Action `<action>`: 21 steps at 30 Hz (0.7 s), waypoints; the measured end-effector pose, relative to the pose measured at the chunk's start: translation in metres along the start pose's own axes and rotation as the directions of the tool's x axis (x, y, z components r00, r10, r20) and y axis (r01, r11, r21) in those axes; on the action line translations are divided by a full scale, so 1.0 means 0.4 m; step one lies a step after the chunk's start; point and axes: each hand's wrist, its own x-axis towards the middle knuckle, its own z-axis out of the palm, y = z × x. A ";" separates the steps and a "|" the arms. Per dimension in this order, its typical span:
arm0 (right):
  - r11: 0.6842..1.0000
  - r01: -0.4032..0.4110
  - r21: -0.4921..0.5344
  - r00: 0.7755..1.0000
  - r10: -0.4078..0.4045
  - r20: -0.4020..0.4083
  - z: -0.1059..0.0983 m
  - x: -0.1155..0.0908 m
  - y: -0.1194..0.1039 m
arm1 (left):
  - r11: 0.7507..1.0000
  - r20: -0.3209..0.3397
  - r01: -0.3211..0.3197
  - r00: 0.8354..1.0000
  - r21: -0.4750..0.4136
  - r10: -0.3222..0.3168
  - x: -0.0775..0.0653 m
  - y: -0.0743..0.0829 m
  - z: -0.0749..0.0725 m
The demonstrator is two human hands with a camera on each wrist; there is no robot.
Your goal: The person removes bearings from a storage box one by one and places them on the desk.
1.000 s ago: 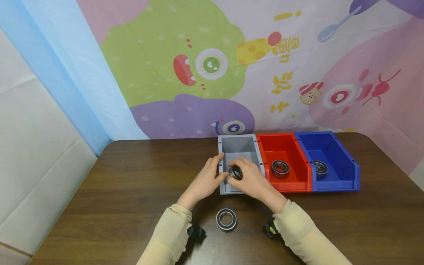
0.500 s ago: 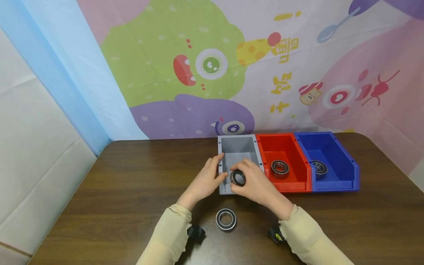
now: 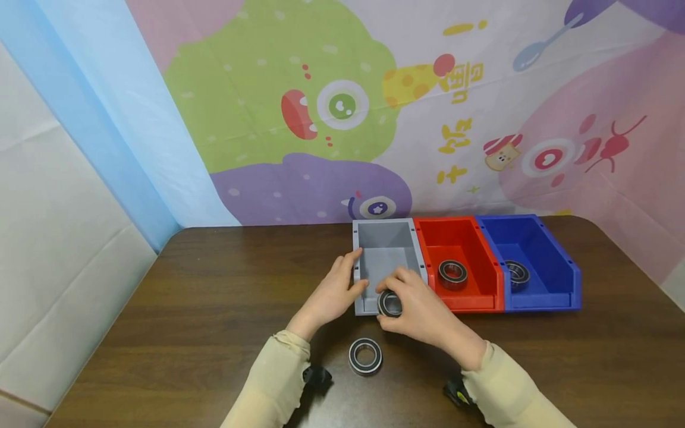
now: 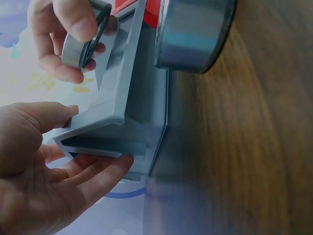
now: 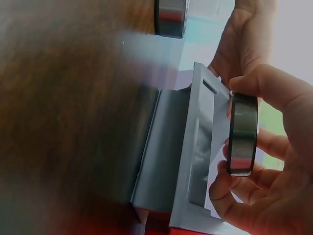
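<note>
My right hand (image 3: pixel 423 309) pinches a ball bearing (image 5: pixel 243 134) between thumb and fingers. It hangs tilted over the front of the grey bin (image 3: pixel 384 235). My left hand (image 3: pixel 329 297) grips the left wall of this bin; in the left wrist view its thumb lies over the rim and its fingers press the outer side. A second bearing (image 3: pixel 354 356) lies flat on the table in front of the bin, between my forearms.
A red bin (image 3: pixel 446 235) and a blue bin (image 3: pixel 514 230) stand side by side to the right of the grey one. Each has a bearing in it: one bearing (image 3: pixel 452 286) in red, another bearing (image 3: pixel 520 286) in blue. A cartoon-printed cloth (image 3: pixel 342 178) hangs behind the wooden table (image 3: pixel 214 333).
My right hand has drawn the bearing rightward and toward me, away from my left thumb, and turned it so its ring face shows. The left hand has stayed on the grey bin.
</note>
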 end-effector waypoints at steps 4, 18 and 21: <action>1.000 0.013 -0.026 0.999 -0.012 0.034 -0.004 -0.011 -0.001 | 1.000 -0.003 -0.001 1.000 0.011 0.001 -0.001 -0.002 0.002; 0.996 0.089 -0.030 0.978 -0.082 0.190 -0.001 -0.060 -0.005 | 1.000 -0.003 -0.004 1.000 0.010 0.004 -0.004 0.003 0.002; 0.994 0.098 -0.042 0.974 -0.087 0.211 0.000 -0.061 -0.004 | 1.000 -0.004 -0.007 1.000 0.001 0.007 -0.003 0.003 0.000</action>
